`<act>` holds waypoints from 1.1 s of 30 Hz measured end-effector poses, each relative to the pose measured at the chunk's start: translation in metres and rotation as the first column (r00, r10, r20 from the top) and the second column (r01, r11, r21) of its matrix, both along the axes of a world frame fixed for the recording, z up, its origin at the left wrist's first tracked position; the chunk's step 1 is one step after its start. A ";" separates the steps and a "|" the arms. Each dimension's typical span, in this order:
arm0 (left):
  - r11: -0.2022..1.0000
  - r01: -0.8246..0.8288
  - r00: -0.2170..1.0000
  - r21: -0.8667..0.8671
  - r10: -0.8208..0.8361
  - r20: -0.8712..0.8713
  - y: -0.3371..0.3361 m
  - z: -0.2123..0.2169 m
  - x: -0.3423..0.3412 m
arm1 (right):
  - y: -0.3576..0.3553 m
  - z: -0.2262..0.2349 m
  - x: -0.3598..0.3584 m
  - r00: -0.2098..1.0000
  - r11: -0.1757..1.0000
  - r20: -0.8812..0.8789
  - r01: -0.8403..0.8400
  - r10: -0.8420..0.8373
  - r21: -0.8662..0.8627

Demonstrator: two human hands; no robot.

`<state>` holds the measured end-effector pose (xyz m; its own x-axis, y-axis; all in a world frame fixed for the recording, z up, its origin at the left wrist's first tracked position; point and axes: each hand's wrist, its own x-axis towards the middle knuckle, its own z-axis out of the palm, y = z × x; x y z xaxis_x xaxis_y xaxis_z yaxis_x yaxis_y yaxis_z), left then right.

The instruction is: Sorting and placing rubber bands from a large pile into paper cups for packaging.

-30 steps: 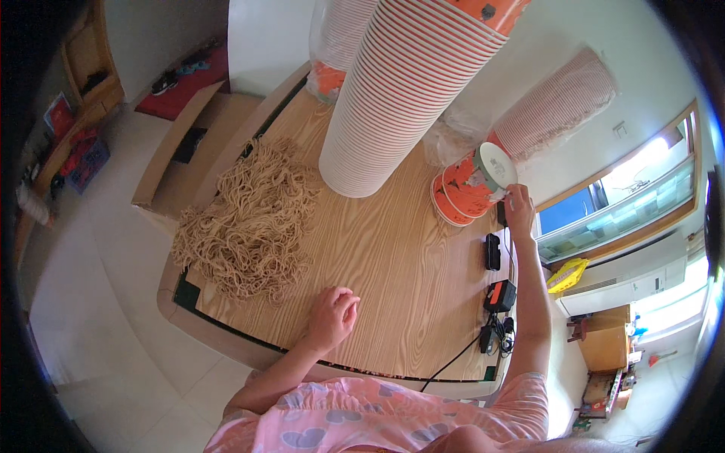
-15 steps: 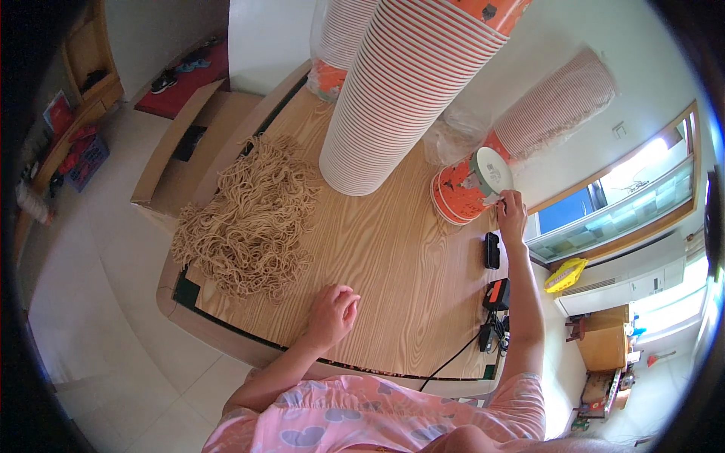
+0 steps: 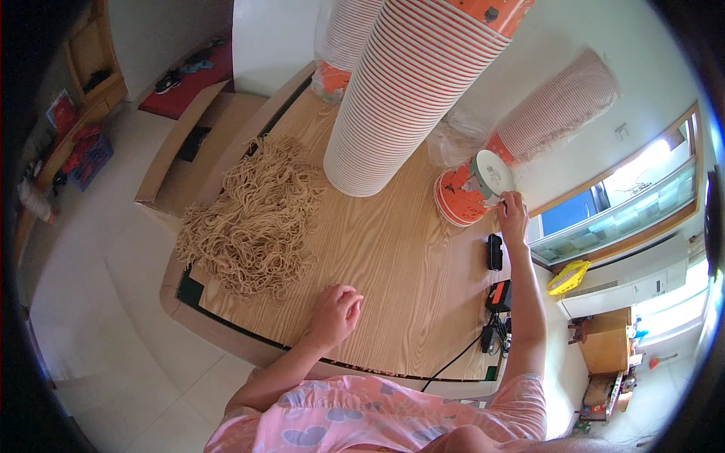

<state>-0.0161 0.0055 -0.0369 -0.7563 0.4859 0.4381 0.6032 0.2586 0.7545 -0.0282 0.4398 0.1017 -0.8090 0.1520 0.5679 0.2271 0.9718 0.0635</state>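
Observation:
At the back right of the table, a short stack of orange paper buckets (image 3: 458,194) stands upside down, its pale round base on top. My right hand (image 3: 513,217) is at the edge of that base, fingers bent together. A small white bit shows by the fingertips; what they pinch is too small to make out. My left hand (image 3: 337,314) lies near the table's front edge, fingers curled in, nothing visible in them. Beyond it is a tangled heap of beige cord (image 3: 253,226). A tall stack of nested buckets (image 3: 404,98), pale rims showing, rises at the middle back.
Wrapped bucket stacks (image 3: 559,98) stand along the wall, beside crumpled clear plastic (image 3: 455,137). On the table's right lie a small black case (image 3: 494,252) and a black-and-orange device (image 3: 498,295) with cables. An open cardboard box (image 3: 174,170) adjoins the table's left side.
The whole view has shifted very slightly. Both hands keep their places, the right at the bucket and the left on the table.

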 end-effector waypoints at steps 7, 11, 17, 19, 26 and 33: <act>1.000 0.000 1.000 -0.008 0.000 -0.009 0.000 0.005 0.000 | 0.008 -0.008 0.002 0.998 0.999 0.048 0.031 -0.032 0.007; 1.000 0.003 1.000 -0.004 -0.003 -0.002 0.002 0.003 -0.001 | 0.011 -0.015 0.004 0.995 0.999 0.088 0.050 -0.049 -0.007; 1.000 0.009 1.000 0.016 -0.009 -0.009 0.001 0.005 -0.003 | -0.017 -0.019 0.009 0.988 0.993 0.106 0.103 -0.109 0.062; 1.000 0.017 1.000 0.007 -0.017 0.005 0.000 0.004 -0.001 | -0.023 -0.015 0.014 0.983 0.992 0.135 0.123 -0.125 0.024; 0.996 0.016 0.997 0.092 -0.009 -0.078 0.005 0.025 -0.028 | -0.028 0.045 0.016 0.961 0.994 0.259 0.086 -0.102 0.071; 0.954 -0.096 0.867 0.283 0.219 -0.447 0.022 0.207 -0.143 | -0.116 0.200 -0.070 0.897 0.929 -0.294 -0.364 0.329 -0.070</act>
<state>-0.1592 0.0274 0.1697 -0.4887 0.2093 0.8470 0.8668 0.2264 0.4442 -0.0986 0.3237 0.3021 -0.6395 -0.0290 0.7682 -0.1336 0.9883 -0.0740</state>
